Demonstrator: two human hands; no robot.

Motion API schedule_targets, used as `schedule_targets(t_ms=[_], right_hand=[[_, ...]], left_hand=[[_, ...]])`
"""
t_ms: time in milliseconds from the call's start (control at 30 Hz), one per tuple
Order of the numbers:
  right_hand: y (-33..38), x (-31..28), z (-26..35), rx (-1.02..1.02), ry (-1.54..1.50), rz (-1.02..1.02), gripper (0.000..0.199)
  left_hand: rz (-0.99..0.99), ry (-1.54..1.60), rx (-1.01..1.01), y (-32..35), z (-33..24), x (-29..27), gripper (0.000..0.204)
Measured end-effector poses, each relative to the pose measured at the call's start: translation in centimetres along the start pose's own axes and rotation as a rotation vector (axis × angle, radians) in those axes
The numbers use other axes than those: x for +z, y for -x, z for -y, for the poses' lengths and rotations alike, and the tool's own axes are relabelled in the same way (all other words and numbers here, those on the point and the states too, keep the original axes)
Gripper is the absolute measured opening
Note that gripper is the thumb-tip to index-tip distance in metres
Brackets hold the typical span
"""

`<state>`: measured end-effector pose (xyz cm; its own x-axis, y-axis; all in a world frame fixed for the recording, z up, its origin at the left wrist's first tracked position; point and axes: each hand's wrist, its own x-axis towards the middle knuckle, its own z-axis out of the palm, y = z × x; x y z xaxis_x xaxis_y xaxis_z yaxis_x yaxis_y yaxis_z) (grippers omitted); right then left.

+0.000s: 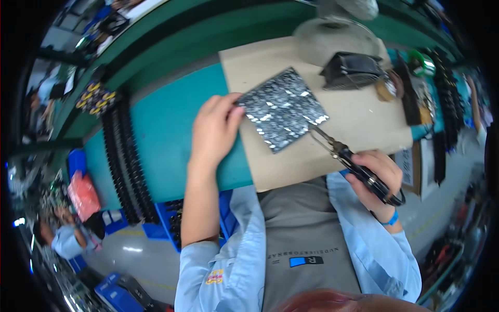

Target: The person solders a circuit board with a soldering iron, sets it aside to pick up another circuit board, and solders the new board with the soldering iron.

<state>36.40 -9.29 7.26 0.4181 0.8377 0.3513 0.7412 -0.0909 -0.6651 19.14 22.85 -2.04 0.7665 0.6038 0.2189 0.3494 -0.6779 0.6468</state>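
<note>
So the dark speckled square panel [283, 109] lies flat on the cardboard sheet [358, 125] on the counter [161, 135], turned like a diamond. Left hand [214, 130] pinches its left corner. Right hand [377, 174] is wrapped around black-handled pliers [348, 158], tips pointing up-left, touching the panel's right corner.

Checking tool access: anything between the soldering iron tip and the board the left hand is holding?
Nothing visible. The soldering iron in the right hand has its tip at the edge of the board; the left hand holds the opposite corner.
</note>
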Motion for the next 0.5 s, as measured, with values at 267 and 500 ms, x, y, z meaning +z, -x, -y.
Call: schedule_targets(t_ms=[267, 500], right_hand=[[-0.5, 1.3, -0.4, -0.025, -0.021, 0.015, 0.039], [-0.6, 0.8, -0.3, -0.041, -0.035, 0.015, 0.04]], left_hand=[[-0.036, 0.004, 0.022, 0.4, 0.2, -0.2, 0.027], [-0.033, 0.091, -0.025, -0.2, 0.0, -0.3, 0.027]])
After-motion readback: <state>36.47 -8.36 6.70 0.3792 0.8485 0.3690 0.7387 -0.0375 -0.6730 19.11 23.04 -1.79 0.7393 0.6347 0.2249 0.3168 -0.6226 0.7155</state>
